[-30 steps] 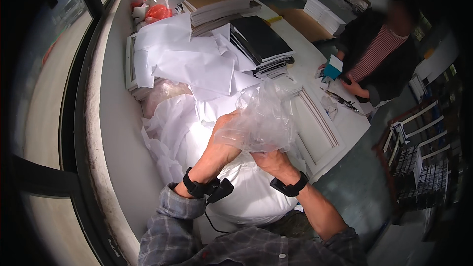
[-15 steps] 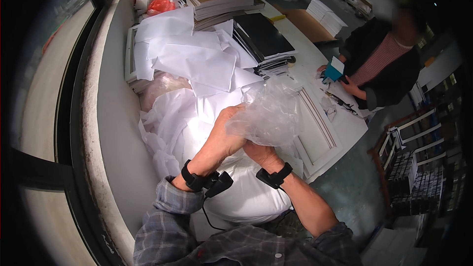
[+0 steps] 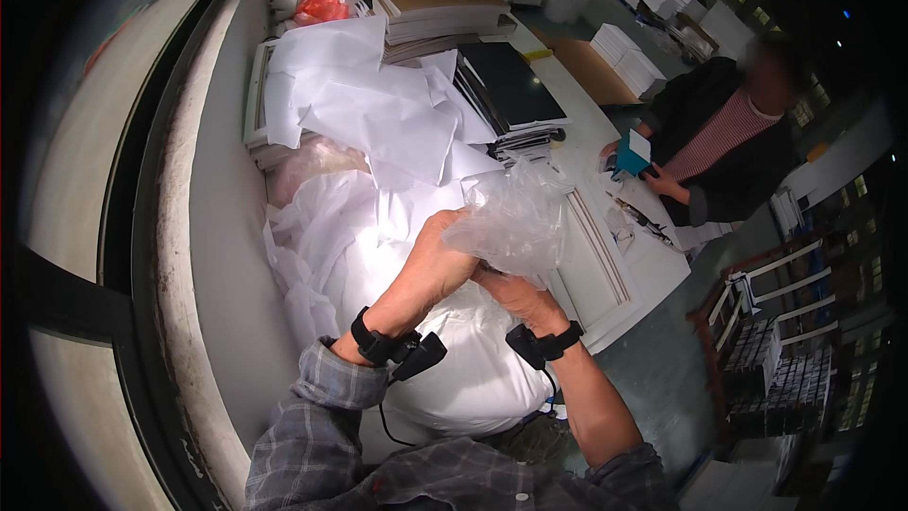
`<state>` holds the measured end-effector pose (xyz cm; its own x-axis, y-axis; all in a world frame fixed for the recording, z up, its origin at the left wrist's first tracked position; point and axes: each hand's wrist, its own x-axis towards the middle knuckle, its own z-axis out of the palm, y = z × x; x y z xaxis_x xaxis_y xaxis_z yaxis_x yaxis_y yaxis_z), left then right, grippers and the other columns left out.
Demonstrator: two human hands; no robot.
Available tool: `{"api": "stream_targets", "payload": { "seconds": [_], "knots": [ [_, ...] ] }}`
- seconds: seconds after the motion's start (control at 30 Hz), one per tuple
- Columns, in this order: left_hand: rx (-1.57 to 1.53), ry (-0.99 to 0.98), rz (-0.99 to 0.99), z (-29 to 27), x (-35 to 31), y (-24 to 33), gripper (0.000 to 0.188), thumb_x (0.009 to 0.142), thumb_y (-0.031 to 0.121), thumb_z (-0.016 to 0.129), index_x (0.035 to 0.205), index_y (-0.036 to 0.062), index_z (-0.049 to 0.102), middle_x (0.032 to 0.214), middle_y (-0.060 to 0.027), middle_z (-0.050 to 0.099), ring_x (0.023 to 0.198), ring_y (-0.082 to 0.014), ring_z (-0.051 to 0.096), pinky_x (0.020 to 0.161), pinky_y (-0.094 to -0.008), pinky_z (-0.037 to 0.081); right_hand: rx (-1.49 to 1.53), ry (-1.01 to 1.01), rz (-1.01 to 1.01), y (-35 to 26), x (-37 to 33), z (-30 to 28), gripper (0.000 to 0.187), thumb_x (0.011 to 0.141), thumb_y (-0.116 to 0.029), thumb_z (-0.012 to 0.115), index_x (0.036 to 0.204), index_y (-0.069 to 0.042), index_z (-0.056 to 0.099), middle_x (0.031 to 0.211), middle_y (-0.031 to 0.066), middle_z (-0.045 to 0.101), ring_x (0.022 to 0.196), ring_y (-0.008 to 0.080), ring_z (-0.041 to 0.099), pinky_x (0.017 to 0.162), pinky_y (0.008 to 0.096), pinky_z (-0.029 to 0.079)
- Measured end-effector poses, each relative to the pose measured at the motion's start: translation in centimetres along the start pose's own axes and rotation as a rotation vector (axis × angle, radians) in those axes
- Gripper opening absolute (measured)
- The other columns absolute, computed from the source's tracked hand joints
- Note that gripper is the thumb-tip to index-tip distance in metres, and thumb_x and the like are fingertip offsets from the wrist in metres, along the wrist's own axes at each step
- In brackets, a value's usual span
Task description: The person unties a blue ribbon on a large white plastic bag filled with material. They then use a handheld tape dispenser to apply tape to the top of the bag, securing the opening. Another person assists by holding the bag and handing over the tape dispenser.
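Note:
A crumpled clear plastic bag [image 3: 518, 220] puffs up above my two hands, in front of my body. My left hand [image 3: 440, 251] is closed on the bag's gathered lower part. Close beside it, lower and to the right, my right hand [image 3: 520, 301] is closed at the same gathered part; its fingertips are hidden behind the bag and the left hand. Under both hands lies a bulging white sack [image 3: 463, 369]. Loose white sheets [image 3: 378, 104] are heaped beyond it.
To the right lies a white framed panel [image 3: 596, 260] on the table [image 3: 653, 270]. A stack of black boards [image 3: 511, 85] lies farther back. Across the table a person holds a teal box [image 3: 632, 153]. A window ledge [image 3: 175, 218] runs along my left.
The bag is bunched slightly smaller, and my right wrist has shifted a little rightward and down. The person opposite has tilted the teal box. The whole view has shifted slightly.

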<state>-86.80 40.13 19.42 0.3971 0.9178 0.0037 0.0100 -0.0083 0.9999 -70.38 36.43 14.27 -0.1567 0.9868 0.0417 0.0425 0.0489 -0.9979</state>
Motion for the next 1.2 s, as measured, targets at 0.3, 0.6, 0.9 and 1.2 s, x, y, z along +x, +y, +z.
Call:
{"api": "stream_targets", "payload": {
  "seconds": [0.3, 0.6, 0.9, 1.2],
  "knots": [
    [-0.043, -0.02, -0.021, 0.5, 0.2, -0.7, 0.024, 0.092, 0.013, 0.061, 0.101, -0.0049, 0.073, 0.091, -0.018, 0.077, 0.083, -0.0186, 0.07, 0.076, -0.0333, 0.054, -0.36, 0.036, -0.084, 2.6, 0.6, 0.1, 0.035, 0.094, -0.016, 0.08, 0.126, -0.007, 0.069, 0.119, 0.0069, 0.072, 0.109, 0.0185, 0.066, 0.092, 0.035, 0.055],
    [-0.021, -0.109, -0.086, -1.1, 0.5, 0.9, 0.024, 0.086, 0.009, 0.064, 0.103, -0.0055, 0.073, 0.088, -0.0154, 0.076, 0.077, -0.0215, 0.07, 0.075, -0.0348, 0.055, -0.323, -0.091, -0.036, 3.2, 1.2, -0.8, 0.044, 0.09, -0.025, 0.085, 0.129, -0.01, 0.069, 0.122, 0.0081, 0.072, 0.107, 0.0197, 0.067, 0.093, 0.0353, 0.056],
    [0.002, -0.056, -0.003, 0.4, 0.1, 0.9, 0.022, 0.081, 0.007, 0.056, 0.091, -0.0063, 0.071, 0.073, -0.0091, 0.066, 0.069, -0.0143, 0.055, 0.064, -0.0333, 0.048, -0.66, 0.191, -0.482, 8.9, 1.7, 0.3, 0.027, 0.093, -0.023, 0.08, 0.111, -0.006, 0.069, 0.11, 0.0064, 0.072, 0.095, 0.0169, 0.066, 0.08, 0.0341, 0.054],
    [0.106, -0.268, -0.121, -3.2, 2.3, -0.8, 0.027, 0.088, 0.019, 0.066, 0.102, -0.0029, 0.075, 0.088, -0.0121, 0.072, 0.076, -0.0179, 0.065, 0.072, -0.0337, 0.053, -0.355, 0.027, -0.102, 2.7, 1.2, 0.5, 0.018, 0.103, -0.017, 0.063, 0.115, -0.004, 0.069, 0.103, 0.0076, 0.07, 0.094, 0.0178, 0.064, 0.079, 0.0335, 0.052]
  ]
}}
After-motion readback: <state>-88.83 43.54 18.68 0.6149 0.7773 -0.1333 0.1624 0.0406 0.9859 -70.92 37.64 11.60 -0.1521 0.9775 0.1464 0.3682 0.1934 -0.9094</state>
